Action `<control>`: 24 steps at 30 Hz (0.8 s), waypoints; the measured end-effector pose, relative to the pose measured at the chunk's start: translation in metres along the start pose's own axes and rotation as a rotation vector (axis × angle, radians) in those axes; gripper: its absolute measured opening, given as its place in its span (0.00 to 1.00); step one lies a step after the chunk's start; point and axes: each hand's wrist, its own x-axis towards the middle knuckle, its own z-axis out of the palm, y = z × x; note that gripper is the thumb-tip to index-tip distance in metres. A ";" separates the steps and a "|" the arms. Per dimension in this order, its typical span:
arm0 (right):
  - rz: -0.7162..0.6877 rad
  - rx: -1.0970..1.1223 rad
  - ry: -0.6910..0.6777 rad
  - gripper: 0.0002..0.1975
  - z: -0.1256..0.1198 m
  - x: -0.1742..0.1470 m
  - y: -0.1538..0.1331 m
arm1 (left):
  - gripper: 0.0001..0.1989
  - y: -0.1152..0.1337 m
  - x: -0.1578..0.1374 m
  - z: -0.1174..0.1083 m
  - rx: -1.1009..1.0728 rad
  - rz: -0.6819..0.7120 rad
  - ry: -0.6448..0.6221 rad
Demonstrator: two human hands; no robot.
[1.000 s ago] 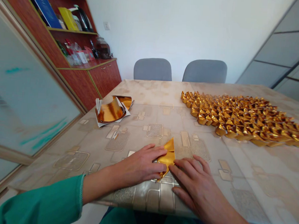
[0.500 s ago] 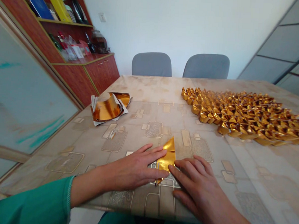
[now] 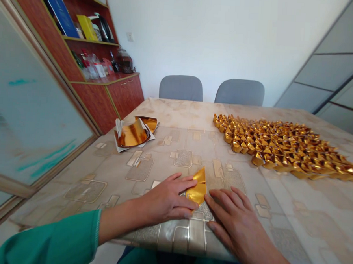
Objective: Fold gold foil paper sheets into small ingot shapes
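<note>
A partly folded sheet of shiny gold foil paper (image 3: pixel 197 189) lies on the patterned tablecloth in front of me. My left hand (image 3: pixel 168 196) rests over its left side, fingers stretched out and pressing it down, with the thumb near the lower corner. At the paper's right edge is my right hand (image 3: pixel 234 217), palm down with fingers extended; its index fingertip is at or very close to the edge. The left fingers cover part of the paper's left side.
Gold and white paper sheets (image 3: pixel 134 133) lie curled in a stack at the left. Rows of folded gold foil pieces (image 3: pixel 282 147) spread across the right of the table (image 3: pixel 177 112). Two grey chairs (image 3: pixel 181 87) stand behind it, and a wooden cabinet (image 3: pixel 125 94) is back left.
My right index finger has slid off the gold paper to its right edge. My left hand stays on the paper. The camera view has tilted up slightly.
</note>
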 end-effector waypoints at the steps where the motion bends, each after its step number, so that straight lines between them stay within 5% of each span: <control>1: -0.001 0.003 0.010 0.18 0.000 0.001 -0.002 | 0.13 0.001 0.001 0.005 -0.014 -0.038 0.037; 5: 0.014 0.017 0.057 0.16 0.001 0.004 -0.007 | 0.10 0.004 0.002 0.014 -0.022 -0.102 0.111; 16: 0.213 -0.012 0.142 0.04 0.010 0.024 -0.024 | 0.14 0.002 -0.007 0.006 0.108 -0.003 0.031; 24: 0.337 0.024 0.147 0.07 0.016 0.033 -0.020 | 0.15 0.007 -0.009 -0.001 0.115 -0.009 0.005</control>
